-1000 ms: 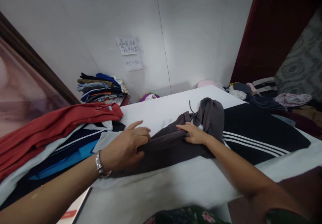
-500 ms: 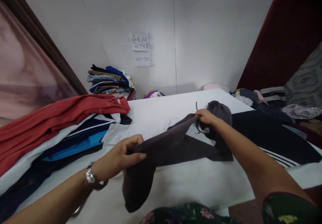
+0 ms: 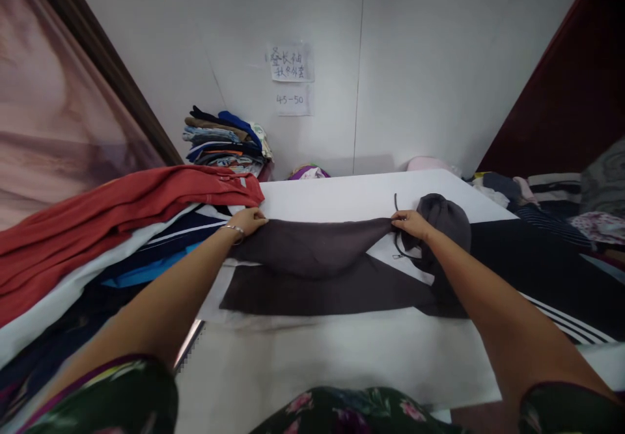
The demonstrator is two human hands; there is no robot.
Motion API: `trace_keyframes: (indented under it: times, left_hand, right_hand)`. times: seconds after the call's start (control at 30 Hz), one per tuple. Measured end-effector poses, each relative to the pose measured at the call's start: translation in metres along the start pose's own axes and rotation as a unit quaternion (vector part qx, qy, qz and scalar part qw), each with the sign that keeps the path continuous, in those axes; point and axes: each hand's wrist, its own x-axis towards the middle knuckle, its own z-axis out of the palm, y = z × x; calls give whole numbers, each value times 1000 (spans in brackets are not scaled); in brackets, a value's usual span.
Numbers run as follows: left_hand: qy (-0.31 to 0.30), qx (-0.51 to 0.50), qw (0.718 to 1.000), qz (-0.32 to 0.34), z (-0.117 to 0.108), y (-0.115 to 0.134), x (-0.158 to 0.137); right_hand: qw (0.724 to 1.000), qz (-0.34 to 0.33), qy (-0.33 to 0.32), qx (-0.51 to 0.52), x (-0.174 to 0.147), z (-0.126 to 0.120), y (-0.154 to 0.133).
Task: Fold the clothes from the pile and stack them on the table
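Note:
A dark grey hooded jacket (image 3: 312, 291) lies across the white table, its hood (image 3: 446, 222) bunched at the right. My left hand (image 3: 248, 222) pinches the far left corner of its upper part. At the other end, beside the hood, my right hand (image 3: 411, 223) grips the same edge. Between the hands that edge is stretched nearly straight, and the cloth sags below it over the flat lower part. A dark drawstring (image 3: 398, 245) and a small zip pull hang near my right hand.
Red trousers (image 3: 146, 196) top a layered heap of garments on the left. Black clothing with white stripes (image 3: 532, 265) lies at the right. Folded clothes (image 3: 224, 138) are stacked by the wall behind the table (image 3: 342, 193). Two paper notes (image 3: 291, 63) hang on the wall.
My left hand has moved away from me, from the near left to the far edge, drawing the hanging cloth up and straight. My right hand keeps its grip near the hood. The view has shifted slightly.

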Motion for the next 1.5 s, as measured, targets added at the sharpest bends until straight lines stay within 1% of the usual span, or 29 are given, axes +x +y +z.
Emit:
trace_keyframes:
  times: [0.07,0.13,0.23,0.37,0.5,0.6,0.67,0.7,0.73,0.8,0.87,0.9,0.93,0.97,1.0,1.03,1.1,1.13,1.2,1.3,1.37,1.43,1.47,1.5]
  left_hand:
    - [-17,42,999,-2,22,-5,10]
    - [-35,55,998,7,37,-8,13]
    - [-39,81,996,28,42,-9,13]
    - [-10,99,994,49,43,-8,14]
    - [-14,125,989,75,61,-5,15]
    - [-17,138,985,100,72,-4,14]
    - [-6,137,984,117,71,-4,13]
    - [2,134,983,126,70,-3,11]
    - [12,131,982,132,68,-1,8]
    - [35,120,980,152,67,4,-3]
    - [53,101,975,191,73,14,-18]
    - [54,90,971,213,79,20,-27]
    - [45,80,969,230,86,26,-35]
    - [26,73,969,235,94,31,-43]
    - [2,68,972,224,101,36,-49]
    - [-23,62,976,209,108,41,-54]
    - [-54,51,980,182,118,46,-59]
    - [-59,47,982,175,120,48,-60]
    - [-61,43,983,171,121,49,-60]
    - [-60,39,982,174,113,48,-59]
    - [-22,50,984,171,106,42,-57]
    - [27,71,988,135,102,31,-55]
    - [36,80,991,106,101,24,-54]
    - [33,84,993,76,100,17,-53]
  right_hand:
    - [1000,10,12,8,3,6,3]
    - [1000,16,21,10,3,9,6]
    - [999,24,36,4,4,9,8]
    - [994,59,87,-35,7,10,7]
    - [981,103,126,-100,10,19,3]
    - [976,104,129,-138,10,23,-1]
    - [974,84,140,-160,9,23,-7]
    - [972,58,151,-168,7,25,-13]
    - [971,19,164,-171,5,27,-21]
    - [968,-87,179,-156,-1,38,-43]
    - [963,-185,157,-122,-10,57,-70]
    - [961,-216,131,-112,-15,68,-84]
    - [961,-234,96,-112,-19,79,-96]
    - [962,-238,57,-121,-23,90,-104]
    - [964,-225,17,-138,-26,99,-110]
    - [967,-197,-22,-159,-28,108,-111]
    - [970,-124,-83,-193,-29,120,-103]
    - [970,-95,-99,-202,-27,124,-96]
    - [970,-72,-103,-207,-25,130,-80]
    - [971,-87,-78,-208,-23,133,-65]
    - [971,-91,-72,-211,-24,134,-62]
    - [970,-92,-70,-212,-25,134,-63]
    - [970,-93,-71,-211,-25,134,-63]
    - [971,-93,-71,-209,-25,134,-64]
